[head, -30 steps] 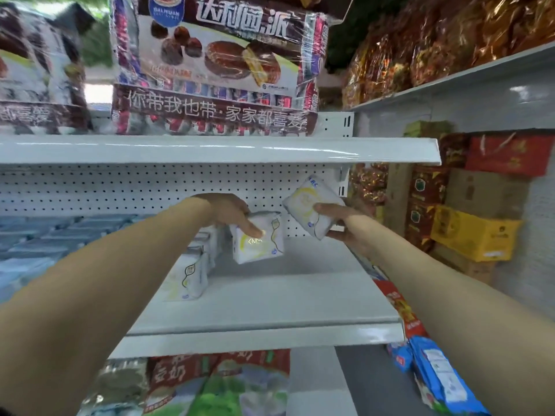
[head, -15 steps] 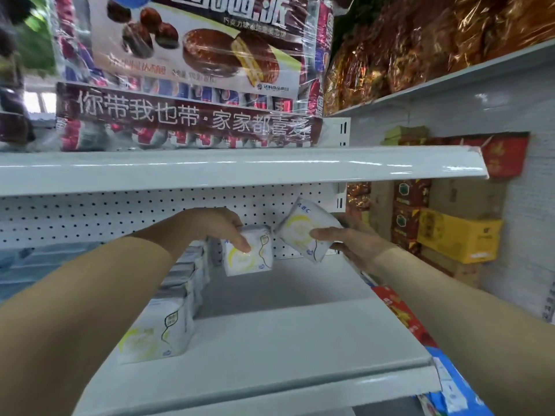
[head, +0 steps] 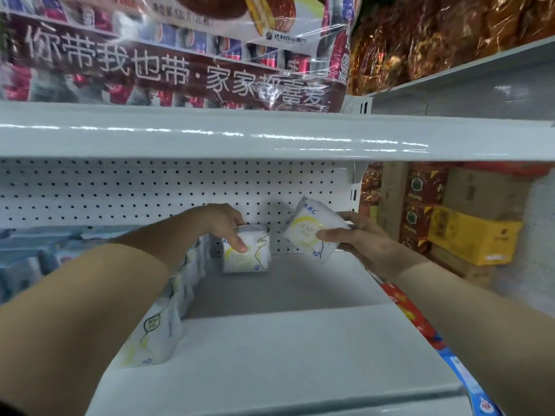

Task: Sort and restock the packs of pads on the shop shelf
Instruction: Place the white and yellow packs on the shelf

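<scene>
White pad pack (head: 246, 250) stands at the back of the shelf (head: 285, 349) against the pegboard (head: 120, 193), the left hand (head: 220, 225) gripping its top; the right hand (head: 357, 240) grips a second pack (head: 312, 228), tilted, just beside it, raised off the shelf; more packs (head: 162, 322) line the left

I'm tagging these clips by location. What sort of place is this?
Most likely a small shop aisle: white metal shelves with a pegboard back, wrapped snack multipacks above, and stacked cartons to the right.
</scene>
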